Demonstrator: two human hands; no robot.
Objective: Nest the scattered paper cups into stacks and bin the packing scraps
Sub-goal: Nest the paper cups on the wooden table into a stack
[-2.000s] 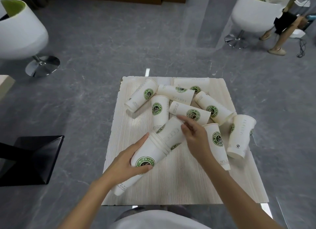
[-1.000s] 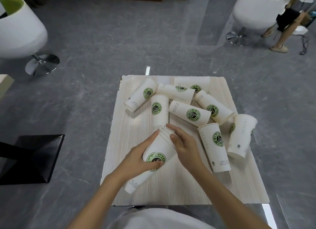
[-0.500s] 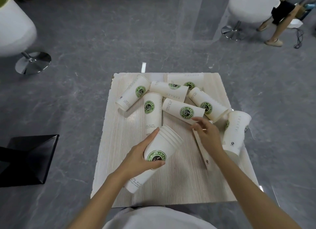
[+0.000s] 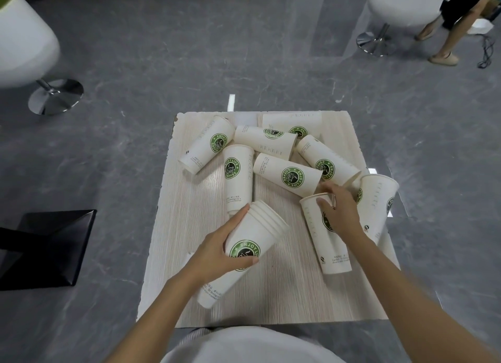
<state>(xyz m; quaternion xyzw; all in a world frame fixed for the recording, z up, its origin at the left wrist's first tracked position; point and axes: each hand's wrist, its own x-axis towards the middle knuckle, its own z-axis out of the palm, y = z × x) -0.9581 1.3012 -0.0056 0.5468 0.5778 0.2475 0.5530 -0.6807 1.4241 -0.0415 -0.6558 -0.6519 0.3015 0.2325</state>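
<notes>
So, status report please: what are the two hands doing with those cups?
Left hand grips the tilted stack of cups. Right hand pinches the rim of a lying cup. Other cups loose behind, nothing blocking.

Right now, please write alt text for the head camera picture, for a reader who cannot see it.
A person's left hand holds a tilted stack of paper cups at a wooden table; the right hand grips the rim of a single cup. Seven more cups lie scattered behind.

Grey marble floor [image 4: 168, 50], white swivel chairs [image 4: 24, 45]
</notes>
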